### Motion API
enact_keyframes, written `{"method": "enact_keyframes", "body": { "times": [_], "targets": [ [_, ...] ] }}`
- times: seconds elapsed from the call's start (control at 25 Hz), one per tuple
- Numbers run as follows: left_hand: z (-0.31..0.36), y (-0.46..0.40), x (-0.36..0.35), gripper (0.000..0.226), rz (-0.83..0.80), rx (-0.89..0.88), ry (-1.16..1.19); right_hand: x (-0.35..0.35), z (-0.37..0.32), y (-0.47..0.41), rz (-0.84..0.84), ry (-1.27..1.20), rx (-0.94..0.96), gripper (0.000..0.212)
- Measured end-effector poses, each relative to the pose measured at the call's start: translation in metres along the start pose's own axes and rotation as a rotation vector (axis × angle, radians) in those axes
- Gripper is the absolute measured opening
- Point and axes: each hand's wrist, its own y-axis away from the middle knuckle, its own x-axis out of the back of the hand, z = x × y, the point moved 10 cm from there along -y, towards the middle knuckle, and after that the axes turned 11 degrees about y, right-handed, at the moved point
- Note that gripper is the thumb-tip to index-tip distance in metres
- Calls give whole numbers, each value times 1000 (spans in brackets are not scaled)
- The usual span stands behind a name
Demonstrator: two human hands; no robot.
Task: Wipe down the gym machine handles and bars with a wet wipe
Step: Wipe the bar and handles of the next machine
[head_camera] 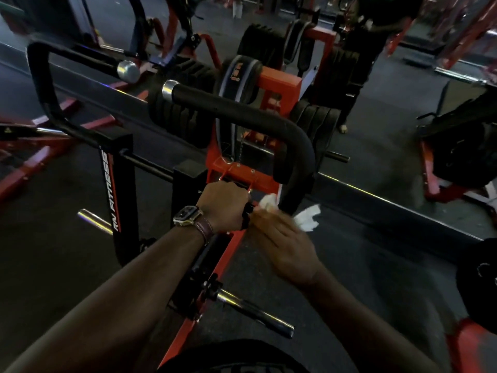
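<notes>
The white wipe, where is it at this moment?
In the head view, the white wipe is right of centre, held by the right hand at the foot of the padded handle, beside the left hand.

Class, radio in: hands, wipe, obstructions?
Left hand gripping frame. Right hand holding wipe at padded handle base. Nothing blocking.

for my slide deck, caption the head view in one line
Right hand wipes padded handle with wet wipe; left hand steadies frame.
</notes>
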Motion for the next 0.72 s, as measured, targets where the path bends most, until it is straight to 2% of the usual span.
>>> {"method": "enact_keyframes", "body": {
  "times": [0.08, 0.16, 0.28, 0.32, 0.4, 0.52, 0.64, 0.72],
  "targets": [
    [-8, 1, -2, 33, 30, -5, 48, 15, 34, -27, -65, 194, -32, 32],
    [-13, 0, -3, 36, 54, -14, 83, 16, 55, -36, -157, 291, -74, 30],
    [-8, 0, -7, 33, 72, -42, 19, -20, 13, -21, -383, 370, -52, 39],
    [-6, 1, -7, 29, 75, -39, 17, -29, 0, -16, -400, 358, -63, 38],
    [-4, 3, -3, 26, 100, -64, 37, -25, -4, -17, -330, 287, -6, 29],
    [-1, 3, 3, 29, 84, -90, 62, 19, 23, -31, -136, 340, 170, 26],
    [1, -1, 3, 37, 45, -117, 56, 36, 42, -38, -19, 340, 36, 25],
    [1, -2, 3, 42, 35, -139, 31, 11, 20, -25, -79, 292, -94, 29]
  ]
}}
